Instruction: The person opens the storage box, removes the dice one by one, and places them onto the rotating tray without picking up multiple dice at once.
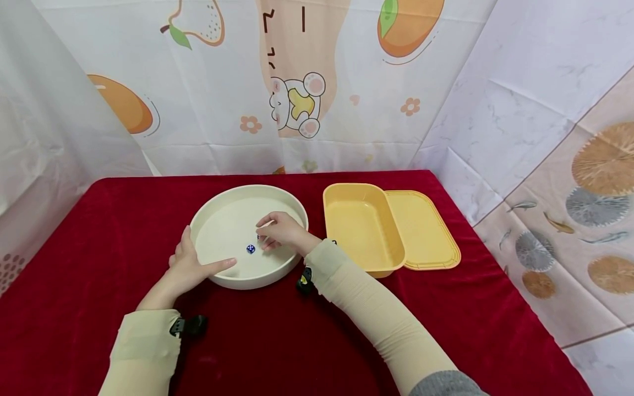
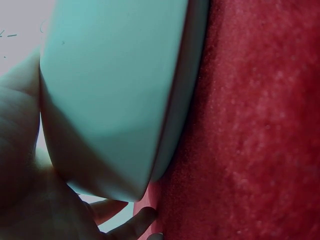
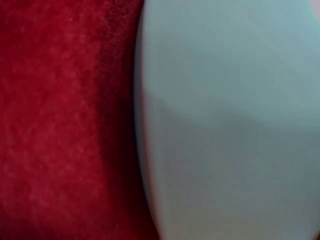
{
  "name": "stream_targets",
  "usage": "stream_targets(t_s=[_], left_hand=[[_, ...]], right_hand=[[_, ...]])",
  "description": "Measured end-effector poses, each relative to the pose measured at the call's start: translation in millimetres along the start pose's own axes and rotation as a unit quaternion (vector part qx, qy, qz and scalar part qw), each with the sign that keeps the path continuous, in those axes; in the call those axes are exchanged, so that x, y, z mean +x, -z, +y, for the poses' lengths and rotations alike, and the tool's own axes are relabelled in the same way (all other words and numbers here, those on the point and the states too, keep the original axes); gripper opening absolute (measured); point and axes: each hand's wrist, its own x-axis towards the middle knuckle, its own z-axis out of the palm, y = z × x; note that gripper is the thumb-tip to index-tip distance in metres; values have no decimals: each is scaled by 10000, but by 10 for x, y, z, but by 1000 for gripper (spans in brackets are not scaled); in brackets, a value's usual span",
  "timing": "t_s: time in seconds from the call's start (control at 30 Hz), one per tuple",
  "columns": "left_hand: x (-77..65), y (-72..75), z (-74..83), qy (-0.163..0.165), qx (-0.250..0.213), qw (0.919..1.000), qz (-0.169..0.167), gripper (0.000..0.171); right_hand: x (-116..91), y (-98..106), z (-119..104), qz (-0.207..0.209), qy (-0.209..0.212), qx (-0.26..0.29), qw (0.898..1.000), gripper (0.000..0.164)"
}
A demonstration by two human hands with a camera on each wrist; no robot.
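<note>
Gripping white tray (image 1: 223, 228) by rim: left hand (image 1: 186, 268); right hand (image 1: 281, 230) near blue die (image 1: 251, 249), grip unclear.

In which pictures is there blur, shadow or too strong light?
Head view: mostly sharp, fairly evenly lit; left wrist view: upper left washed out, left hand in shade, round tray tinted greenish and shadowed low down; right wrist view: soft throughout, a shadow across the tray's wall, red cloth blurred.
</note>
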Motion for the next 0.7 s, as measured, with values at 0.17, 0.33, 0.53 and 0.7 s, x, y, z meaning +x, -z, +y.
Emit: stream_targets(t_s=[0.17, 0.33, 0.53, 0.7], left_hand=[[4, 1, -6, 3, 7, 10000, 3, 141], [3, 0, -4, 8, 19, 10000, -3, 141], [-8, -4, 7, -12, 19, 10000, 30, 142], [-16, -13, 6, -36, 8, 10000, 36, 142]], right_hand=[[-16, 0, -18, 5, -11, 45, 10000, 21], [-39, 24, -38, 13, -6, 172, 9999, 22], [-118, 45, -115, -153, 124, 334, 9992, 30], [-205, 70, -205, -268, 247, 431, 9984, 33]])
